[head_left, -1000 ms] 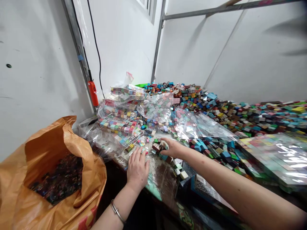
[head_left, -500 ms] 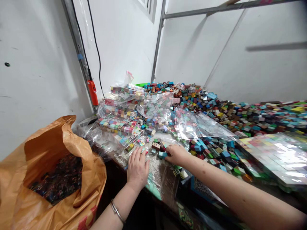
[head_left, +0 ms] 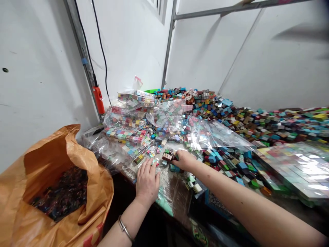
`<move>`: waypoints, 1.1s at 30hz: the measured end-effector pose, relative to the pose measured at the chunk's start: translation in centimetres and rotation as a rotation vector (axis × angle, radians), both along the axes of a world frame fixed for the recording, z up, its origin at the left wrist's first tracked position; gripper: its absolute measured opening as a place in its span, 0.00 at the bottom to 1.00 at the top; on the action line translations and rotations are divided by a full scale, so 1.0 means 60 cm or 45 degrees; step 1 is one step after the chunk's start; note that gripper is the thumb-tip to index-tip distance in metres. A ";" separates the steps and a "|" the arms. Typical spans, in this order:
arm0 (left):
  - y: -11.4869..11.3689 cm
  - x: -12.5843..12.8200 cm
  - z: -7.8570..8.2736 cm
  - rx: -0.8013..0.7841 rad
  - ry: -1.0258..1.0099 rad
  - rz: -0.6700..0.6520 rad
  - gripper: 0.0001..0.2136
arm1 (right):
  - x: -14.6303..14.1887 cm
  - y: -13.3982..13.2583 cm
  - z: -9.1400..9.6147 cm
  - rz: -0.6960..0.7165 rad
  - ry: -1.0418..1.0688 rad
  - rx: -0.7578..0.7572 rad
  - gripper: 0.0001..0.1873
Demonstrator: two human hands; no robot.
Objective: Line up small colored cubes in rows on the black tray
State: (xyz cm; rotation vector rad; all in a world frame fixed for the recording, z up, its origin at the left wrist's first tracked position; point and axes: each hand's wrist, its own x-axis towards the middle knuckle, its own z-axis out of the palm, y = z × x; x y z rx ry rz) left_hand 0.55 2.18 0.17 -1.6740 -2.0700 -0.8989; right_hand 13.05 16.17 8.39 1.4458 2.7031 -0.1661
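- right hand [head_left: 185, 160]: fingers curled on a small cluster of cubes [head_left: 168, 157], dark red/brown with green and teal faces, printed patterns, at its fingertips
- left hand [head_left: 147, 181]: flat, palm down, fingers spread on the clear film over the worktop [head_left: 171, 192], holding nothing, just left of the cluster
- beyond the hands: clear bags of packed cubes [head_left: 127, 133]
- right of the right hand: loose multicolour cube pile [head_left: 257, 123]
- left of the left hand: orange bag [head_left: 51, 192], open, dark pieces inside
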 end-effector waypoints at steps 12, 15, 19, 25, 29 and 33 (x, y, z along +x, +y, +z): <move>-0.001 -0.004 0.000 0.016 -0.008 -0.029 0.15 | 0.100 -0.036 0.118 0.124 0.182 -0.143 0.10; -0.001 -0.004 -0.001 0.040 -0.020 -0.039 0.16 | 0.170 -0.083 0.146 0.071 0.202 -0.148 0.13; -0.003 -0.003 -0.001 0.086 -0.011 -0.037 0.16 | 0.249 -0.133 0.135 -0.009 0.193 -0.076 0.16; -0.005 0.000 0.002 0.102 0.041 -0.018 0.15 | 0.282 -0.158 0.096 0.103 0.212 0.039 0.19; -0.007 0.000 0.002 0.124 0.057 -0.022 0.14 | 0.278 -0.164 0.086 0.144 0.247 0.094 0.18; -0.007 0.001 0.003 0.115 0.062 -0.027 0.14 | 0.276 -0.172 0.085 0.148 0.268 0.144 0.18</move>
